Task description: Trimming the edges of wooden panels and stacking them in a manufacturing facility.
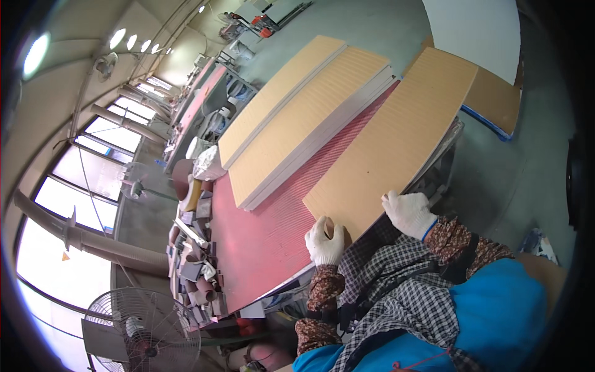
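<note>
A long tan board (pixel 396 130) with a pale edge lies slantwise across the near side of the red-topped table (pixel 248 260). My left hand (pixel 325 243), in a white knit glove, is closed at the board's near left corner. A small brownish curved piece shows between its thumb and fingers; its kind cannot be made out. On the right, my gloved right hand (pixel 409 214) has its fingers curled over the board's near long edge, the fingertips partly hidden. Beyond a strip of red tabletop lie stacked tan boards (pixel 316 118) with grey-white edges.
Blocks, rolls and scraps (pixel 198 273) crowd the table's left end, beside a plastic-wrapped bundle (pixel 209 164). A large caged fan (pixel 142 332) stands at the lower left. At the upper right, a white panel (pixel 477 37) and a brown sheet (pixel 496 102) stand near the board's far end.
</note>
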A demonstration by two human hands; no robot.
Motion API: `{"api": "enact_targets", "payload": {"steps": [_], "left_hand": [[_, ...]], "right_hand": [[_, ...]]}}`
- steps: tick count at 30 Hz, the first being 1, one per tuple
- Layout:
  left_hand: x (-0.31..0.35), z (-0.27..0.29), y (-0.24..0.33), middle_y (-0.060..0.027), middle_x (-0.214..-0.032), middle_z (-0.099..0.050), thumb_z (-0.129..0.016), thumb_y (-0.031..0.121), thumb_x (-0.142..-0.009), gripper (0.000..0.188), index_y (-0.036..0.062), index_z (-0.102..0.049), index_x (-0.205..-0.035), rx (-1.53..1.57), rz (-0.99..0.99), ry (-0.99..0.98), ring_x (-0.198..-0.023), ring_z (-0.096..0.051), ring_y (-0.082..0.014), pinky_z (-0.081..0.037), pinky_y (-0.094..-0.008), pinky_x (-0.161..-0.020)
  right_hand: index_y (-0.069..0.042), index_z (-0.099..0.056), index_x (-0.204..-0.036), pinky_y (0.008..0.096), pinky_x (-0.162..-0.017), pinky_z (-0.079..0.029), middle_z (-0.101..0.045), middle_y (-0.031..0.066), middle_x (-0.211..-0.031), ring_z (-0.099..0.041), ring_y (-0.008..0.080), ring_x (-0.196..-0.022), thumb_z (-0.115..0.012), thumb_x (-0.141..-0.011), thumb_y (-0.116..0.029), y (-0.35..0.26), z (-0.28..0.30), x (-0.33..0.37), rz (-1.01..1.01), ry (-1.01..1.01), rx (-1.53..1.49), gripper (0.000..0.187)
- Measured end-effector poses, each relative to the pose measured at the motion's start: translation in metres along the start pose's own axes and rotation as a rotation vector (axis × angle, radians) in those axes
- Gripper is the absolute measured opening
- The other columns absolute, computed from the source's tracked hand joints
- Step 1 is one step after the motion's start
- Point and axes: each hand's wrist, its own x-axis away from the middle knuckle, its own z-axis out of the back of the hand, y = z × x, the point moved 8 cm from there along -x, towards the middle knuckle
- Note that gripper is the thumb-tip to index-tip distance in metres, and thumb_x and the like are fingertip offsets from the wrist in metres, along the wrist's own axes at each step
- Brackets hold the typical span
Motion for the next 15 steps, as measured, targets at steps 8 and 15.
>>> {"api": "enact_targets", "payload": {"steps": [8, 15], "left_hand": [[-0.023, -0.019, 0.028, -0.0182, -0.118, -0.071, -0.076, 0.03, -0.087, 0.044, 0.0054, -0.07, -0.123, 0.01, -0.062, -0.07, -0.12, -0.059, -0.0386, -0.046, -0.0492, -0.106], [-0.053, -0.037, 0.017, -0.0235, -0.144, -0.055, -0.073, 0.035, -0.09, 0.06, 0.0037, -0.057, -0.139, -0.061, -0.135, 0.079, -0.137, -0.048, -0.0425, -0.038, -0.0534, -0.117]], "right_hand": [[-0.008, -0.057, -0.091, 0.0443, -0.043, -0.051, -0.063, 0.0077, -0.053, -0.07, 0.0268, -0.051, -0.049, -0.11, -0.033, 0.036, 0.008, -0.005, -0.05, 0.002, 0.044, 0.032], [-0.007, -0.059, -0.094, 0.0426, -0.042, -0.051, -0.063, 0.0073, -0.06, -0.069, 0.0259, -0.051, -0.051, -0.108, -0.03, 0.033, 0.019, -0.003, -0.088, -0.074, 0.022, 0.028]]}}
